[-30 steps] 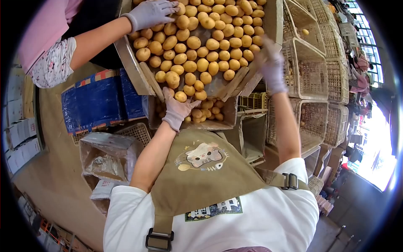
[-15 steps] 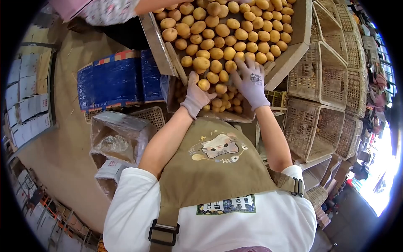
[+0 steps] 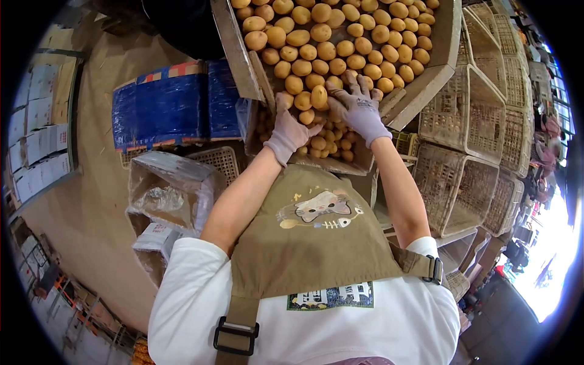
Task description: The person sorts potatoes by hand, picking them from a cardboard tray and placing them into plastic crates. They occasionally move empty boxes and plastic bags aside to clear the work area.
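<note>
Lying loose in the tray [image 3: 420, 94] and the box [image 3: 364, 160] below, the potatoes [image 3: 325, 50] were judged firm, light and rollable, best cupped round their sides. They were touched by left hand [image 3: 288, 131] and right hand [image 3: 363, 114], fingers parted; whether any was gripped could not be told.

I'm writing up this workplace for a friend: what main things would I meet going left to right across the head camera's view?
White boxes, blue-wrapped package, gloved left hand, gloved right hand, latticed crates.
</note>
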The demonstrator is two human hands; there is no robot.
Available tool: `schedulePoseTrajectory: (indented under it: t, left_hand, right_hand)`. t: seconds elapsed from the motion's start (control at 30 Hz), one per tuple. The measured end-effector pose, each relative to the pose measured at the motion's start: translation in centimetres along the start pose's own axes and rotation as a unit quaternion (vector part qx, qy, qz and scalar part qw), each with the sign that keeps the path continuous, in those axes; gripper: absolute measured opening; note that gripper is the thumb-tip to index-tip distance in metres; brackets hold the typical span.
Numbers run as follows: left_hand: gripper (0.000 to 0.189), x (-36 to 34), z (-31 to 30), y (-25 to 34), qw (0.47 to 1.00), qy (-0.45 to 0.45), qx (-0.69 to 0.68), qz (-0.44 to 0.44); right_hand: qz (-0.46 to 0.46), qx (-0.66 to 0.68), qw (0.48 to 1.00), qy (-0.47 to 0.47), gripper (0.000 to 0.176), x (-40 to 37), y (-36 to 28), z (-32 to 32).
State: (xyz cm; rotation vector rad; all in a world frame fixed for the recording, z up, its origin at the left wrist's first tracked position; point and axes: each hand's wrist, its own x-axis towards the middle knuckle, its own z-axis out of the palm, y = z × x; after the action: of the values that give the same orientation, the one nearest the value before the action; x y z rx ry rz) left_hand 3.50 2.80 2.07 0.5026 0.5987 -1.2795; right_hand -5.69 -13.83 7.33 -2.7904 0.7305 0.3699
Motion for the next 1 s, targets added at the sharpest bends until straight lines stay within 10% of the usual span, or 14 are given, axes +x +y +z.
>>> schedulePoseTrajectory:
  t: [0.27, 0.43, 0.5, 0.93, 1.0]
  left_hand:
    - [0.047, 1.8, -2.1, -0.9, 0.996, 0.075, 0.051, 0.024]
    - [0.068, 0.8, -1.4, -0.1, 0.996, 0.085, 0.034, 0.016]
    - [0.076, 0.3, -0.3, 0.2, 0.998, 0.062, 0.009, 0.006]
    - [0.084, 1.6, -1.4, -0.3, 0.999, -0.014, -0.025, -0.021]
    - [0.090, 2.4, -1.8, -0.3, 0.998, 0.022, -0.032, -0.041]
  right_hand:
    - [-0.072, -0.046, 0.988, 0.128, 0.043, 1.2, -2.7, -0.3]
    - [-0.010, 0.037, 0.998, -0.050, 0.051, 0.6, 2.4, -1.9]
    - [0.032, 0.174, 0.983, 0.057, 0.052, 1.6, 2.9, -1.9]
    - [0.015, -0.053, 0.998, -0.025, 0.058, -1.4, 0.0, -1.5]
    - [0.047, 0.178, 0.983, -0.026, 0.058, 0.5, 1.1, -0.5]
